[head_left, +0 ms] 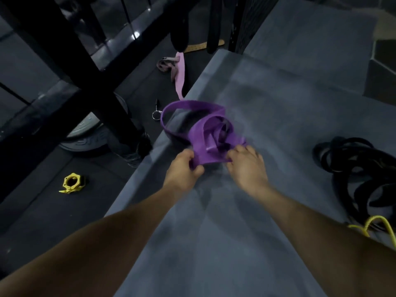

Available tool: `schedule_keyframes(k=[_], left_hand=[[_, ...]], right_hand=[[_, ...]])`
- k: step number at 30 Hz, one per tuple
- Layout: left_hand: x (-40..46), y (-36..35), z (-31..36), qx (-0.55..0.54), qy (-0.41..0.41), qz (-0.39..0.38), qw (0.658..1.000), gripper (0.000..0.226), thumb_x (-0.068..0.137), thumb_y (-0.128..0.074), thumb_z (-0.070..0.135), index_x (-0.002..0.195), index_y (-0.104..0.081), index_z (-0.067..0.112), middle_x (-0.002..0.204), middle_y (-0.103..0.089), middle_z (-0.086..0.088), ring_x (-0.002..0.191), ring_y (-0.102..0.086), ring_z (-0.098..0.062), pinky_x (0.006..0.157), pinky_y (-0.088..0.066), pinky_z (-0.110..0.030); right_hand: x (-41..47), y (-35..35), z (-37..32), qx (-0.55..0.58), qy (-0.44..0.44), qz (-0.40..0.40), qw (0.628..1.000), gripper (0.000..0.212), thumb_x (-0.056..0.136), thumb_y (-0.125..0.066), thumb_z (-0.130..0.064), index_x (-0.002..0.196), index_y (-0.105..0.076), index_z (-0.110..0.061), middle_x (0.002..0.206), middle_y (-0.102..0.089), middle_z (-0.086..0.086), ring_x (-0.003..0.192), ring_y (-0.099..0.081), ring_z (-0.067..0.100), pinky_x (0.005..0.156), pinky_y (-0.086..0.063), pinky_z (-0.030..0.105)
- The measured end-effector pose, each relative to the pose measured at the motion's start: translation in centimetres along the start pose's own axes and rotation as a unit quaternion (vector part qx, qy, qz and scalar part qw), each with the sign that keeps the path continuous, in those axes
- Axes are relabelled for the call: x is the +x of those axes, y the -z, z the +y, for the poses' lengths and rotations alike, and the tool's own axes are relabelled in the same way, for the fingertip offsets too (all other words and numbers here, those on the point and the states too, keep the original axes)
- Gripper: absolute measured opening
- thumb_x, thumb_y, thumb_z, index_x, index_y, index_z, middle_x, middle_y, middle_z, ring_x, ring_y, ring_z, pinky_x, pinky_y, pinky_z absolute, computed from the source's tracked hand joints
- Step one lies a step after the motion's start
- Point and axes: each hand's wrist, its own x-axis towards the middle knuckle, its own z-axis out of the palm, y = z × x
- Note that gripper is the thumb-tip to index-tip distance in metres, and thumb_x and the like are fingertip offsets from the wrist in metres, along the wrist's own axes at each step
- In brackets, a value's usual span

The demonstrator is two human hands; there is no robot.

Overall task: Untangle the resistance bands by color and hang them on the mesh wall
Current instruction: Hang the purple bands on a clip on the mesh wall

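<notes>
Gripped the tangled purple band [205, 127] with both hands, left hand [186, 168] and right hand [246, 166], over the grey mat [278, 116]

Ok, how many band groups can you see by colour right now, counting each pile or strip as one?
Deep purple tangled rubber band, gripped by left hand and right hand: 1
Pale lilac flat band on the dark floor: 1
Black coiled band pile on the grey mat: 1
Thin yellow cord at the right edge: 1
Total: 4

Purple band [200, 133] between both hands
</notes>
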Motion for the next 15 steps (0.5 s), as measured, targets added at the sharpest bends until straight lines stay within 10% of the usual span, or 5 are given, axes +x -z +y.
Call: schedule_keyframes(k=[7, 15], left_hand=[[-7.0, 4.7, 5.0, -0.074, 0.062, 0.008, 0.995, 0.006, 0.086, -0.056, 0.017, 0.083, -0.052, 0.013, 0.071, -0.056, 0.000, 0.061, -0.051, -0.011, 0.052, -0.041, -0.013], [-16.2, 13.5, 14.8, -0.157, 0.085, 0.025, 0.984, 0.023, 0.088, -0.054, 0.011, 0.065, -0.051, 0.011, 0.056, -0.052, -0.004, 0.046, -0.050, -0.011, 0.043, -0.042, -0.018]], right_hand=[[-5.4, 6.3, -2.1, 0.077, 0.044, -0.062, 0.994, 0.028, 0.094, -0.048, -0.028, 0.117, -0.061, -0.021, 0.117, -0.061, 0.007, 0.113, -0.055, 0.028, 0.092, -0.045, 0.036], [-12.1, 18.3, -6.4, 0.101, 0.086, 0.070, 0.989, 0.024, 0.092, -0.046, -0.030, 0.107, -0.065, -0.026, 0.107, -0.065, 0.004, 0.099, -0.061, 0.028, 0.078, -0.046, 0.033]])
